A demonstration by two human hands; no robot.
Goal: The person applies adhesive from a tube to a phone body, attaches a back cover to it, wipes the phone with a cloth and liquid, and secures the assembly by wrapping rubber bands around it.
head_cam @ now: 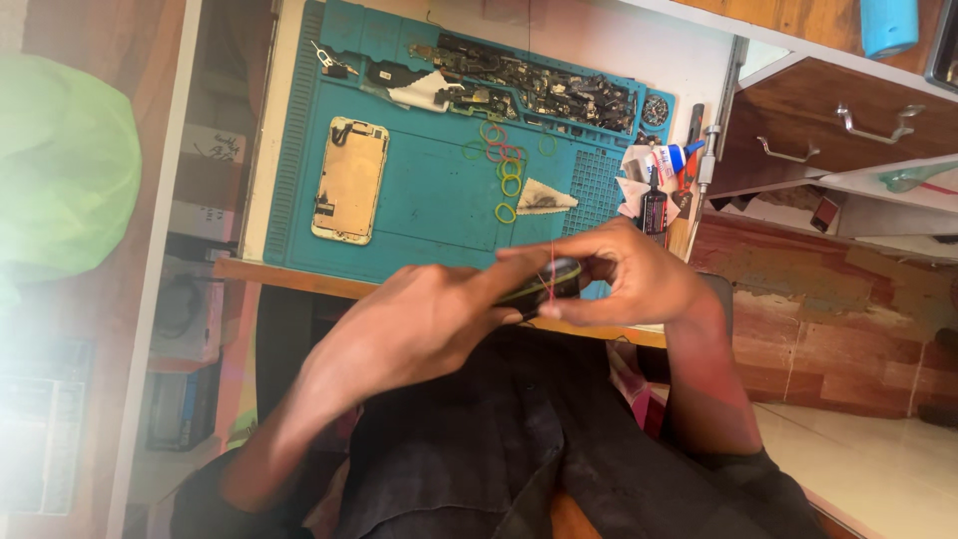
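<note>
Both my hands meet over the near edge of the bench, holding a small dark phone-like device (547, 281) edge-on. My left hand (419, 324) grips its left end, the fingers running along it. My right hand (629, 271) closes around its right end, thumb below. A thin red rubber band (552, 268) crosses the device between my fingers. Beyond my hands lies a teal work mat (429, 205) with several coloured rubber bands (507, 170) loose on it and an opened phone frame (349, 180) lying flat at its left.
A row of dark small parts (539, 85) fills the mat's far trays. A white cloth piece (544, 198), a small dark bottle (654, 208) and a glue tube (674, 157) lie at the mat's right. Wooden drawers (848, 125) stand to the right, a green bag (60, 170) at left.
</note>
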